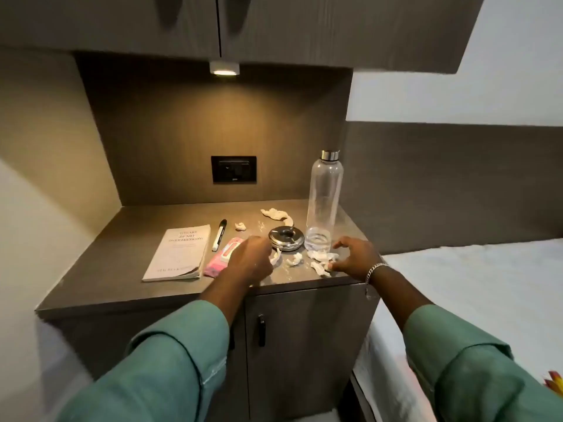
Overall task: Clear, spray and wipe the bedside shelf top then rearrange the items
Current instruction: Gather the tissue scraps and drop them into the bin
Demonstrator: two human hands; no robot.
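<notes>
The left hand (249, 258) hovers low over the front of the shelf top (122, 239), its fingers (265, 254) curled around a crumpled scrap of white tissue (276, 257). The right hand (355, 255) is spread with its fingers (341, 244) released, the tips just beside more tissue scraps (320, 263) near the front edge. Between the two hands lies another small wad (294, 259). Just beyond the fingers sit a round steel ashtray (286, 238) and a clear bottle (323, 202). Left of the left hand lie a pink packet (221, 257), a black marker (219, 234) and a book (179, 257).
</notes>
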